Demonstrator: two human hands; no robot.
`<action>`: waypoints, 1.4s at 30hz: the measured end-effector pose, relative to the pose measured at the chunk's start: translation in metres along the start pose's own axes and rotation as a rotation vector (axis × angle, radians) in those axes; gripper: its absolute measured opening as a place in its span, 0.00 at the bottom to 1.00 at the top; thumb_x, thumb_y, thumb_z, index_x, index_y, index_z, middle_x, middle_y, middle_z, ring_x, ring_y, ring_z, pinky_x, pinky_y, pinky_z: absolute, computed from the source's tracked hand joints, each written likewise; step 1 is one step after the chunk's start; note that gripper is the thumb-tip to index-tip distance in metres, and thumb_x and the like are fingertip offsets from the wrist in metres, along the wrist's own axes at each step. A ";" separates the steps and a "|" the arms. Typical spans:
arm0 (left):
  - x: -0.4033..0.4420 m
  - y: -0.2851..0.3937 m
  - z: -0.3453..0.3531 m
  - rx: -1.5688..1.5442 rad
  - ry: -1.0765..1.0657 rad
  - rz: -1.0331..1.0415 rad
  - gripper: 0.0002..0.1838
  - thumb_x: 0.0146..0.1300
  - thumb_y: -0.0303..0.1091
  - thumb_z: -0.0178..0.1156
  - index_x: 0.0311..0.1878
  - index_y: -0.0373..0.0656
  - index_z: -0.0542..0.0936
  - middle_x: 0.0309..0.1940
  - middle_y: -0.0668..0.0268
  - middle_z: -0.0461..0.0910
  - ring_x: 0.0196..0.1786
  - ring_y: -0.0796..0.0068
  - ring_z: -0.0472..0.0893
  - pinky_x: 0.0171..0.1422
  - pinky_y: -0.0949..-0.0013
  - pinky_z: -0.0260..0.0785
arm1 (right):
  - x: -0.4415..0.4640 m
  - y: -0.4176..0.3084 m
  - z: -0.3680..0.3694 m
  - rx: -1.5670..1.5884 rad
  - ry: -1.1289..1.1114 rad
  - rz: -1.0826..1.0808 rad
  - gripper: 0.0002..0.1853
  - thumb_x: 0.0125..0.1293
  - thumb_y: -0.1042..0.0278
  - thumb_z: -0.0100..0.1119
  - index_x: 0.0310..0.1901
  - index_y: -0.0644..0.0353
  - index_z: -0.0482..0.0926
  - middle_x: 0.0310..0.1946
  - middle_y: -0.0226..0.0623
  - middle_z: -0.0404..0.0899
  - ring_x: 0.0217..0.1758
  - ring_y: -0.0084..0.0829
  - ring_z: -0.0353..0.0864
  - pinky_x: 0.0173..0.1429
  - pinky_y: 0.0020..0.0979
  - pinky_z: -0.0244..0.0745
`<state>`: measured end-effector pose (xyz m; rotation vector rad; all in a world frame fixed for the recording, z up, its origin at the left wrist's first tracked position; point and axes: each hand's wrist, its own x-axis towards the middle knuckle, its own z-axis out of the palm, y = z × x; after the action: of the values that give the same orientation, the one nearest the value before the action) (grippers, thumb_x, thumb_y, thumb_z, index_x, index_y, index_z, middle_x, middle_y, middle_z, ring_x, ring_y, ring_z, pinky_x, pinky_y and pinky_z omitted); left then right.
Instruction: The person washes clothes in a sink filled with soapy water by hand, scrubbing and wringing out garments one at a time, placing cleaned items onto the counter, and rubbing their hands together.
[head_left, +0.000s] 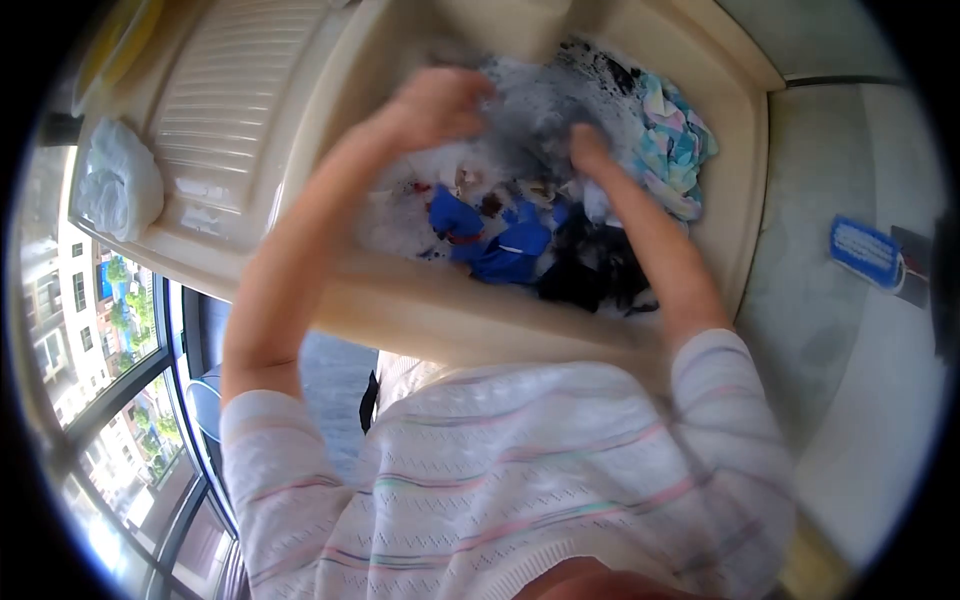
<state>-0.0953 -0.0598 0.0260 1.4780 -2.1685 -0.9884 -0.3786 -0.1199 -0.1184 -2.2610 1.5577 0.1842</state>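
A grey cloth (535, 125), smeared by motion, stretches between my two hands over the basin of sudsy water. My left hand (440, 105) is closed at its left end, the fingers blurred. At the right end, my right hand (590, 148) is also closed on the cloth. Wet laundry lies below and around them: a blue cloth piece (512, 250), black clothes (590, 265) near the front wall, and a pastel patterned garment (672, 145) against the right side. White foam covers much of the water, and parts of the laundry are hidden under it.
The beige sink (745, 210) has a raised rim. A ribbed washboard (235, 90) adjoins it on the left, with a white translucent plastic bag (120, 180) at its edge. A blue brush (865, 252) is at the right wall. Windows (120, 400) line the lower left.
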 end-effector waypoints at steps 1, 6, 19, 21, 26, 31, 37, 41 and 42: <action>0.017 0.013 0.021 0.071 -0.071 0.013 0.20 0.47 0.39 0.59 0.44 0.40 0.75 0.36 0.57 0.77 0.41 0.67 0.77 0.46 0.67 0.68 | 0.004 -0.002 -0.015 0.129 0.015 0.056 0.11 0.57 0.65 0.50 0.34 0.64 0.75 0.33 0.44 0.76 0.37 0.43 0.75 0.40 0.39 0.68; 0.058 0.015 0.122 0.160 -0.036 -0.130 0.24 0.42 0.44 0.62 0.42 0.39 0.76 0.35 0.56 0.77 0.39 0.62 0.77 0.45 0.66 0.68 | 0.001 0.057 -0.065 1.056 0.400 0.378 0.15 0.58 0.61 0.49 0.31 0.67 0.73 0.25 0.39 0.77 0.29 0.36 0.75 0.36 0.37 0.69; 0.061 -0.009 0.111 -1.878 0.032 -0.553 0.20 0.53 0.50 0.58 0.39 0.42 0.74 0.32 0.65 0.77 0.34 0.70 0.76 0.45 0.68 0.68 | -0.011 -0.045 -0.018 0.461 0.318 0.096 0.24 0.50 0.55 0.59 0.44 0.65 0.74 0.43 0.49 0.74 0.43 0.44 0.75 0.45 0.36 0.70; 0.058 -0.016 0.108 -1.785 0.009 -0.579 0.20 0.55 0.50 0.56 0.39 0.43 0.74 0.35 0.67 0.77 0.35 0.74 0.76 0.42 0.70 0.68 | -0.021 -0.081 -0.022 0.651 0.284 0.045 0.20 0.47 0.56 0.59 0.41 0.59 0.76 0.41 0.45 0.75 0.41 0.44 0.75 0.43 0.36 0.70; 0.070 -0.040 0.141 -1.414 0.139 -0.636 0.18 0.55 0.46 0.54 0.37 0.39 0.75 0.34 0.65 0.76 0.38 0.75 0.75 0.41 0.73 0.68 | -0.038 -0.137 -0.051 0.520 0.764 -0.397 0.10 0.48 0.60 0.57 0.30 0.53 0.75 0.26 0.40 0.74 0.32 0.43 0.74 0.35 0.37 0.69; 0.070 0.008 0.089 -1.583 0.320 -0.594 0.13 0.56 0.35 0.53 0.35 0.31 0.74 0.32 0.60 0.77 0.35 0.68 0.77 0.37 0.67 0.71 | 0.008 -0.022 -0.027 0.368 0.689 -0.014 0.13 0.53 0.56 0.56 0.32 0.57 0.75 0.22 0.47 0.73 0.25 0.46 0.72 0.29 0.36 0.67; 0.066 -0.021 0.114 -1.338 0.192 -0.511 0.15 0.53 0.27 0.53 0.45 0.37 0.70 0.36 0.59 0.76 0.35 0.67 0.78 0.38 0.64 0.72 | -0.008 0.011 -0.056 0.959 0.266 0.279 0.11 0.51 0.68 0.56 0.37 0.58 0.75 0.30 0.37 0.78 0.32 0.28 0.78 0.37 0.27 0.72; 0.070 -0.028 0.138 -1.196 0.123 -0.572 0.17 0.54 0.29 0.54 0.48 0.37 0.69 0.38 0.58 0.75 0.38 0.66 0.76 0.40 0.64 0.71 | -0.005 -0.014 -0.022 0.159 0.063 0.154 0.22 0.46 0.58 0.60 0.41 0.63 0.73 0.36 0.45 0.77 0.41 0.40 0.77 0.44 0.34 0.71; 0.068 -0.032 0.134 -1.294 0.153 -0.606 0.15 0.54 0.31 0.54 0.45 0.37 0.71 0.37 0.59 0.75 0.38 0.66 0.76 0.40 0.64 0.70 | 0.004 -0.003 -0.018 0.371 0.080 0.247 0.22 0.46 0.57 0.59 0.41 0.64 0.73 0.35 0.46 0.77 0.40 0.41 0.77 0.43 0.34 0.71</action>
<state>-0.1835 -0.0808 -0.0981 1.3406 -0.5384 -1.8382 -0.3759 -0.1292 -0.1023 -1.8107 1.7450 -0.1228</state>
